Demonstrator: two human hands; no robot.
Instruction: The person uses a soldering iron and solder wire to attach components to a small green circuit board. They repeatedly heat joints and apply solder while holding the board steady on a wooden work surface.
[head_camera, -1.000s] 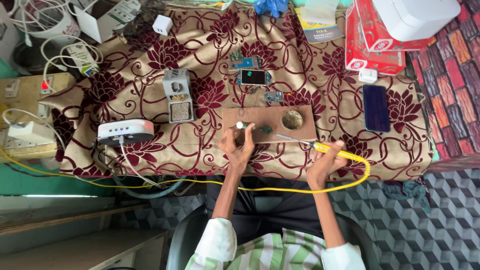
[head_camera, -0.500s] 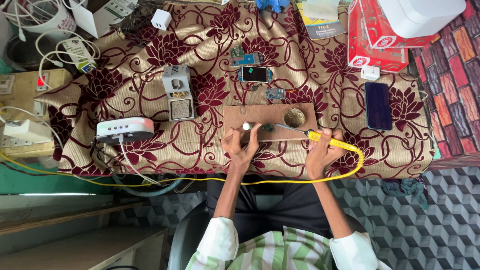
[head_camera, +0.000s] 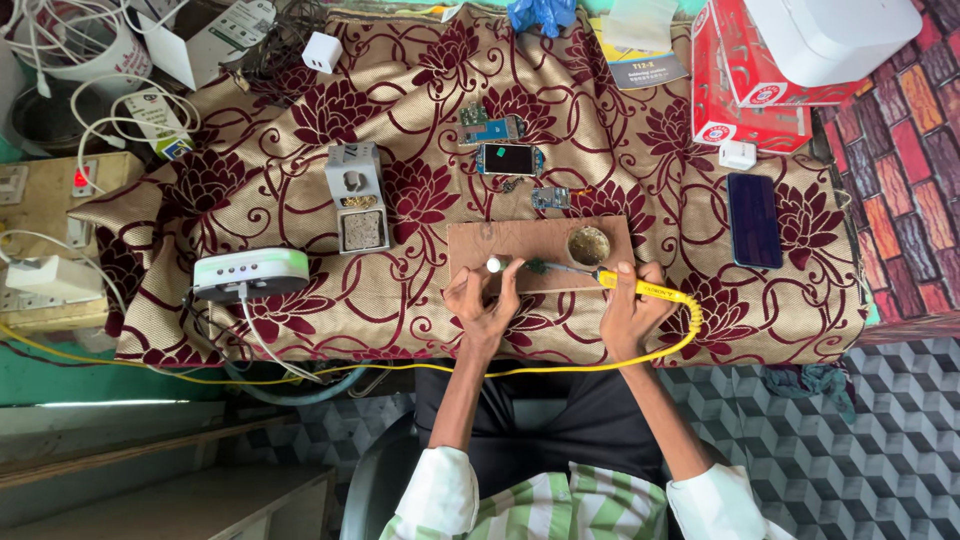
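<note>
The right hand (head_camera: 628, 312) is gripping a yellow-handled soldering iron (head_camera: 640, 289), its long axis lying sideways with the tip aiming left toward the small dark part (head_camera: 534, 266) on the brown wooden board (head_camera: 535, 240); the left hand (head_camera: 484, 300), nearer, is pinching a small white-tipped piece (head_camera: 493, 264) just beside it.

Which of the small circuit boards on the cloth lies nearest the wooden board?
The small blue board, just above the wooden board's top edge. The phone-screen board and green board lie farther up.
</note>
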